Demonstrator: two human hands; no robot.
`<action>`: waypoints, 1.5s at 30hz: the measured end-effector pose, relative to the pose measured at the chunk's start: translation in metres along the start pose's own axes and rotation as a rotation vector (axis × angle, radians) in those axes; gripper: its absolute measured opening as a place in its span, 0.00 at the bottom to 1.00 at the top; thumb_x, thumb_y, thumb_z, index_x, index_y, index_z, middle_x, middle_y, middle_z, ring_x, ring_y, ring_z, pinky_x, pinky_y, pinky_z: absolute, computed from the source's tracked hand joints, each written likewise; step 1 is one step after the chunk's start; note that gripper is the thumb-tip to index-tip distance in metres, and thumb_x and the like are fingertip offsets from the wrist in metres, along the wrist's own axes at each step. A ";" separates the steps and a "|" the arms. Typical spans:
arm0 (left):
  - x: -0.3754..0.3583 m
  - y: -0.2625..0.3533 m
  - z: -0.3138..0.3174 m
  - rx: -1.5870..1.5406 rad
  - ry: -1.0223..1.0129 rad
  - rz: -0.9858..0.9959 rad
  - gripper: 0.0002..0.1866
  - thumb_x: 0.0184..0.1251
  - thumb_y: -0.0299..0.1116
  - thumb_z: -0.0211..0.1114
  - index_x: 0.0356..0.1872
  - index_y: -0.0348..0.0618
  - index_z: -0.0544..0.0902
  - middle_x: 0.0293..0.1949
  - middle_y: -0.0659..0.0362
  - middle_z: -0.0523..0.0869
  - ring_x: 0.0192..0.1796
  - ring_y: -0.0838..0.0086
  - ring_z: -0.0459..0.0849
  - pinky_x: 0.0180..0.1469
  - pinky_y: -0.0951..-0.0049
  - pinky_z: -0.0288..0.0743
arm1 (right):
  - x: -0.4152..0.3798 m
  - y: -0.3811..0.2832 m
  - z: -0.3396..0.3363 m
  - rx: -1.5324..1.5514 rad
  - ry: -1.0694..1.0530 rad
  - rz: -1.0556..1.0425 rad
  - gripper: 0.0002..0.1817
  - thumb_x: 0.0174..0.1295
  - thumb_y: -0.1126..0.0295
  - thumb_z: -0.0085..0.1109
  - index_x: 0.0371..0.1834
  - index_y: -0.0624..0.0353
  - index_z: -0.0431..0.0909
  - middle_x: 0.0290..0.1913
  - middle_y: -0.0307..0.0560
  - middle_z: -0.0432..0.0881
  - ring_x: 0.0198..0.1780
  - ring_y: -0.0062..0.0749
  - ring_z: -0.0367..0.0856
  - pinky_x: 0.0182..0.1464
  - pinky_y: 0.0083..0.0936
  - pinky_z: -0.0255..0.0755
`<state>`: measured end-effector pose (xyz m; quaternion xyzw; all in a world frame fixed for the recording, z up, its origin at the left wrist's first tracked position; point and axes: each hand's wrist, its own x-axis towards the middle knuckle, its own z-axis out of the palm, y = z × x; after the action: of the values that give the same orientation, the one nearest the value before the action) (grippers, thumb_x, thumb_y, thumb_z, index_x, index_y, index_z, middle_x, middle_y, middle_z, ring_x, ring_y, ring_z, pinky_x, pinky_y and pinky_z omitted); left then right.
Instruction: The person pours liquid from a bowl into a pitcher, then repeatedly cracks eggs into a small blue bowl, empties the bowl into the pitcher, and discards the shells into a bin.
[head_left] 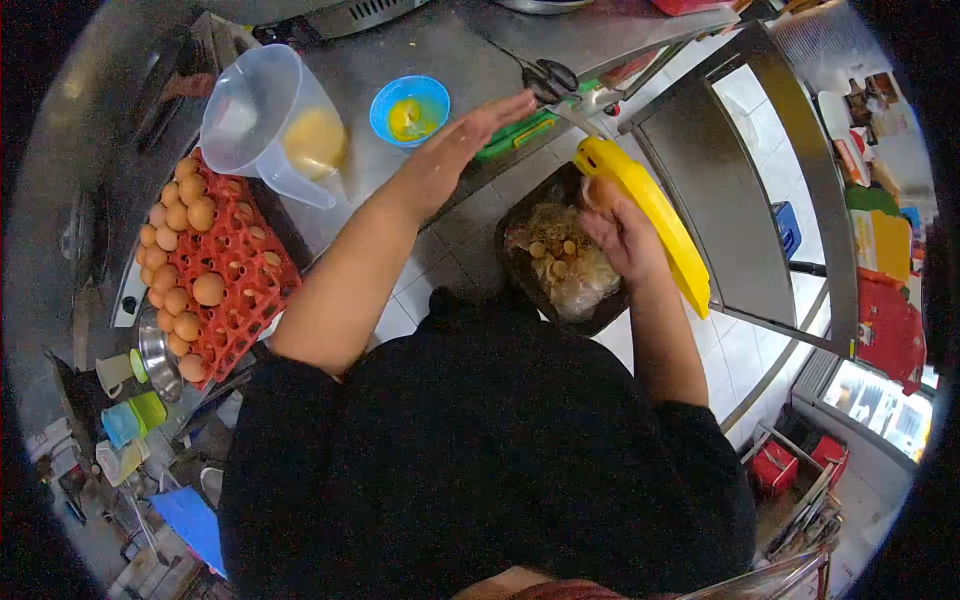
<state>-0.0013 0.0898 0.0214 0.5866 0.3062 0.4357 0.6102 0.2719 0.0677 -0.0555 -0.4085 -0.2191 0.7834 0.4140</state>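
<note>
My left hand is stretched out flat over the counter edge, fingers straight, with nothing in it. Its fingertips come close to black-handled scissors. Just left of it, a blue bowl holds a cracked egg with a yellow yolk. Over a dark bin is my right hand, its fingers curled round what looks like a brown eggshell. Inside the bin lie eggshells and clear plastic. A clear jug contains yellowish liquid. Beside it, a red egg tray carries several brown eggs.
A yellow plastic piece stands along the bin's right side, close to my right forearm. A metal bowl sits partly under the egg tray. Cups and containers crowd the lower left. At right stands a steel unit.
</note>
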 end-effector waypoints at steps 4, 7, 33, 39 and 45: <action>-0.041 -0.021 -0.014 -0.230 0.081 -0.245 0.41 0.60 0.68 0.36 0.66 0.47 0.57 0.66 0.57 0.61 0.67 0.69 0.59 0.66 0.65 0.47 | -0.008 0.060 -0.079 -0.131 0.433 0.189 0.21 0.61 0.62 0.50 0.55 0.59 0.68 0.46 0.46 0.76 0.39 0.33 0.77 0.45 0.27 0.71; -0.077 -0.052 -0.026 -0.377 0.109 -0.340 0.38 0.62 0.66 0.35 0.66 0.50 0.59 0.65 0.59 0.62 0.67 0.67 0.59 0.66 0.60 0.45 | -0.001 0.089 -0.110 -0.676 0.464 0.256 0.20 0.59 0.61 0.52 0.52 0.60 0.71 0.40 0.43 0.78 0.37 0.31 0.76 0.41 0.26 0.70; -0.473 -0.236 -0.089 0.541 0.546 -1.121 0.28 0.59 0.54 0.54 0.53 0.43 0.73 0.48 0.50 0.78 0.51 0.62 0.76 0.51 0.64 0.67 | 0.150 -0.026 0.211 -1.682 -0.054 -0.315 0.14 0.56 0.63 0.49 0.33 0.65 0.76 0.21 0.52 0.80 0.23 0.35 0.81 0.32 0.30 0.75; -0.440 -0.160 -0.055 0.898 0.553 -1.142 0.29 0.58 0.54 0.54 0.54 0.44 0.73 0.50 0.45 0.77 0.53 0.53 0.75 0.57 0.60 0.66 | 0.122 -0.093 0.285 -1.865 -0.122 -0.670 0.17 0.53 0.61 0.50 0.33 0.65 0.78 0.26 0.59 0.80 0.33 0.46 0.81 0.41 0.37 0.72; -0.362 0.030 -0.052 0.815 0.462 -0.958 0.29 0.58 0.53 0.56 0.54 0.43 0.73 0.52 0.47 0.76 0.54 0.55 0.74 0.55 0.61 0.67 | 0.113 -0.089 0.365 -1.987 -0.147 -0.909 0.17 0.54 0.60 0.50 0.35 0.66 0.77 0.35 0.64 0.79 0.41 0.54 0.79 0.47 0.42 0.69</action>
<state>-0.2096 -0.2110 -0.0054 0.4611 0.7956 0.0804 0.3846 -0.0232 0.2093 0.1614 -0.3935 -0.9077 0.0538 0.1359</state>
